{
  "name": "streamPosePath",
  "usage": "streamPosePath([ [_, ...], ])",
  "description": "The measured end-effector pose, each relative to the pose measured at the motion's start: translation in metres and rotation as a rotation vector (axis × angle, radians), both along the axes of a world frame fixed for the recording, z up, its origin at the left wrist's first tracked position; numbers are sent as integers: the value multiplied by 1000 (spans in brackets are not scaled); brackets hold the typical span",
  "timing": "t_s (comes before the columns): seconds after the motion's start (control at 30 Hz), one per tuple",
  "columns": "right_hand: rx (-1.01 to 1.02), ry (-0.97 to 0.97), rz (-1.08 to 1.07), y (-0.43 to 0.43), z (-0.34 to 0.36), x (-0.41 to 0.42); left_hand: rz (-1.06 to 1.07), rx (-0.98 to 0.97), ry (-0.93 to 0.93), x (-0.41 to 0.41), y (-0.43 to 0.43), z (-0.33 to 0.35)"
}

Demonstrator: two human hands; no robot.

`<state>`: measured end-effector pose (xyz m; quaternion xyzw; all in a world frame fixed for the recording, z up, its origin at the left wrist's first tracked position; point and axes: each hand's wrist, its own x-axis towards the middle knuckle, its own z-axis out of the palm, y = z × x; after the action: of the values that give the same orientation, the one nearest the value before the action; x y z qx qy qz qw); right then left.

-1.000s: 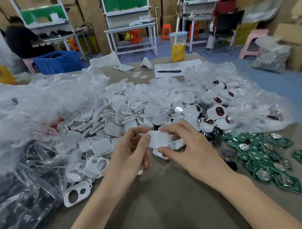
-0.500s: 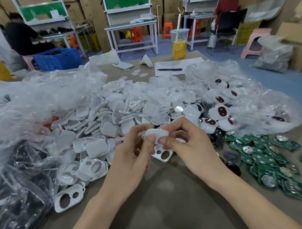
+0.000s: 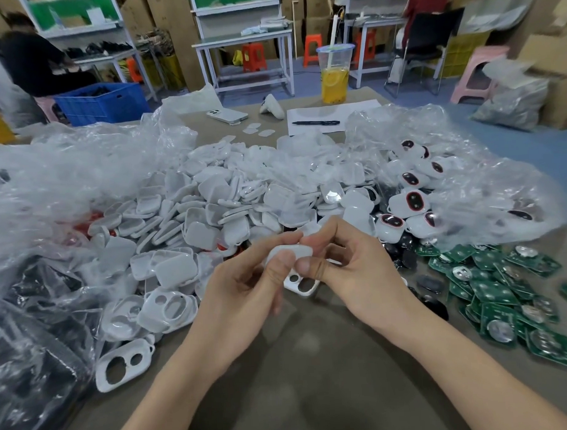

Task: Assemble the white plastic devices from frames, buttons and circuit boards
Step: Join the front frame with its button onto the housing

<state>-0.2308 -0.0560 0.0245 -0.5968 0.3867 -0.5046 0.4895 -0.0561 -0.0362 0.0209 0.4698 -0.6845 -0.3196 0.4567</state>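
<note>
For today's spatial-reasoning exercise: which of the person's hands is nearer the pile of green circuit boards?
Right. The right hand sits just left of the green circuit boards; the left hand is farther left, past it.

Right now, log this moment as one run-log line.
left hand: pinches shell | right hand: pinches shell | frame: on table, unheld | boards: right, untouched

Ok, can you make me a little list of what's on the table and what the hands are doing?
hands: left hand and right hand both pinch one white piece
below the hands: white frame with two holes, on the table
middle: pile of white shells
right: green circuit boards
behind the boards: white devices with dark buttons
back: orange drink cup, pen, phone
</note>
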Motion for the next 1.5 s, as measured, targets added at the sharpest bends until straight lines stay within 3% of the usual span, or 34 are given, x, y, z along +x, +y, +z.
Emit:
streamPosePath([
  [0.37,173,-136,71,-3,-4,-3,-88,105,143,0,-1,-6],
  [0.47,93,-64,66,-2,-8,-1,-82,157,227,-2,-4,-4],
  [0.63,-203,178,77,3,-13,2,-24,246,400,-3,-7,-3],
  [0.73,-119,108,44,0,-10,0,-63,249,373,-4,-5,-3],
  [0.97,-69,-20,44,-2,-6,-2,12,29,209,-4,2,-2],
  [1.23,-16,-29,43,-1,-6,-2,66,22,157,-4,2,-1],
  [1.5,59,-75,142,0,-4,0,87,153,258,-4,0,4],
])
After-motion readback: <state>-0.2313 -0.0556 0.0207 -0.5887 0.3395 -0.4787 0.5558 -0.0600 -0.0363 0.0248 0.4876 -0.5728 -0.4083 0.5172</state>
